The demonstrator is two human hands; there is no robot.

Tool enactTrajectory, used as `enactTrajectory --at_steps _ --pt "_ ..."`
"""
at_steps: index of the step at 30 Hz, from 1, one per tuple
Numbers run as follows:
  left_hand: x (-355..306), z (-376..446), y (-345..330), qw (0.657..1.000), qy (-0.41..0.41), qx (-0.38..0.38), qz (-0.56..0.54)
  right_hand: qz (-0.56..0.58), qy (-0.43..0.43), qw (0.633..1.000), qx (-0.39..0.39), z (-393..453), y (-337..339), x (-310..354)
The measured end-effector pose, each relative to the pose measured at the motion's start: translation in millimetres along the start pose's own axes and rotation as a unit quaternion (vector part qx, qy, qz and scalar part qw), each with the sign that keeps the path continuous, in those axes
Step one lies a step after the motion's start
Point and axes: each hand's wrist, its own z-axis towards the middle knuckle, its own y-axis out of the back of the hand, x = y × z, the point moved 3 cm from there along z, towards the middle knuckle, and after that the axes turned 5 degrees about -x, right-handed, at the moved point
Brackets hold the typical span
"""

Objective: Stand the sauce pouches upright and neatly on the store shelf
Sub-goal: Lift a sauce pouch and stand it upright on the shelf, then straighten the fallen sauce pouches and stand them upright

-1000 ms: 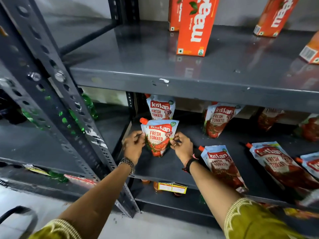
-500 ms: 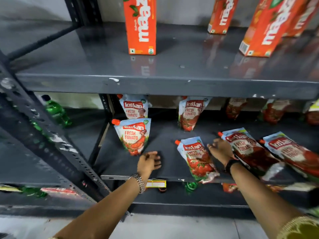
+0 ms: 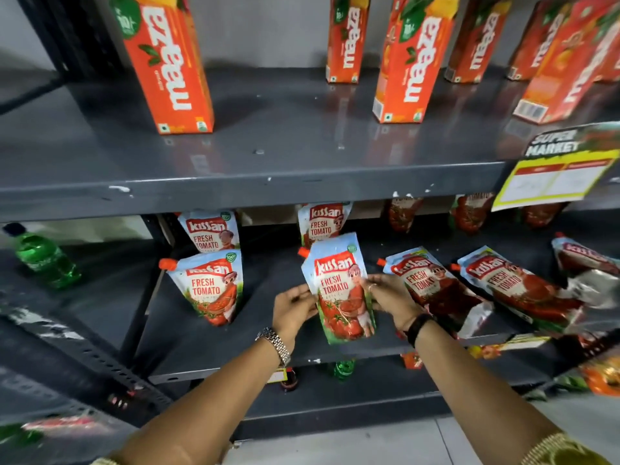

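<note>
On the grey middle shelf (image 3: 208, 347) a tomato sauce pouch (image 3: 339, 290) with an orange spout stands nearly upright, gripped on both sides. My left hand (image 3: 293, 312) holds its left edge and my right hand (image 3: 391, 297) holds its right edge. To the left another pouch (image 3: 208, 286) stands upright by itself, with a third (image 3: 211, 229) behind it. One more upright pouch (image 3: 323, 219) shows behind the held one. To the right two pouches (image 3: 432, 290) (image 3: 513, 286) lie flat on the shelf.
Orange juice cartons (image 3: 167, 62) (image 3: 412, 62) stand on the upper shelf (image 3: 235, 193), whose edge overhangs the pouches. A yellow supermarket price sign (image 3: 553, 169) hangs at the right. A green bottle (image 3: 43, 260) lies on the neighbouring shelf at left. Dark pouches (image 3: 402, 213) lean at the back.
Both hands let go of the left pouch, which stays upright. They moved right, took hold of the flat pouch in the middle and tipped it up onto its base.
</note>
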Motion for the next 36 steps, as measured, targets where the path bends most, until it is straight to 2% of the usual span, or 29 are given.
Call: enactTrajectory --at_steps 3,5,8,15,17,19,21,23,26,29,31,34,36 --pt "-27.9 3.2 -2.3 0.998 -0.061 -0.013 -0.025 0.001 0.100 0.994 -0.054 1.3 3.2 33.4" --pt "-38.8 7.6 -3.7 0.995 -0.093 -0.019 -0.036 0.006 0.127 0.989 -0.073 7.1 1.9 42.2" --pt "-36.2 13.5 -4.3 0.992 -0.122 -0.031 -0.021 0.022 0.125 0.989 -0.074 12.9 -5.0 35.8" --pt "-9.6 10.7 -3.6 0.989 -0.131 -0.052 0.047 0.006 0.106 0.992 -0.067 19.4 -15.1 -2.8" --pt "-7.2 10.5 -3.3 0.989 -0.127 -0.048 0.052 0.002 0.112 0.993 -0.041 22.5 -6.5 -2.9" --pt "1.2 10.6 -2.8 0.990 -0.105 -0.079 0.045 -0.003 0.138 0.990 -0.043 24.4 14.1 3.4" --pt "13.7 6.3 -5.2 0.989 -0.057 -0.132 0.016 -0.059 0.192 0.974 -0.103 30.4 50.2 10.7" --pt "26.3 -1.8 -17.5 0.988 0.003 -0.152 -0.017 -0.146 0.213 0.955 -0.147 41.7 93.8 11.4" --pt "41.4 -12.4 -55.6 0.990 0.097 -0.090 -0.057 -0.272 0.138 0.946 -0.112 68.7 147.8 -1.6" --pt "50.7 -16.6 -105.3 0.990 0.133 -0.012 -0.052 -0.366 0.053 0.929 -0.029 91.7 169.1 -22.8" --pt "54.4 -16.3 -144.3 0.989 0.140 0.004 -0.049 -0.329 0.023 0.944 -0.011 101.8 178.2 -33.9" --pt "57.7 -12.7 -194.0 0.988 0.149 0.000 -0.031 -0.288 0.022 0.957 -0.010 112.2 185.3 -44.5" --pt "55.5 -8.4 -217.1 0.992 0.119 -0.041 -0.004 -0.232 0.007 0.973 0.013 119.6 188.5 -50.2"
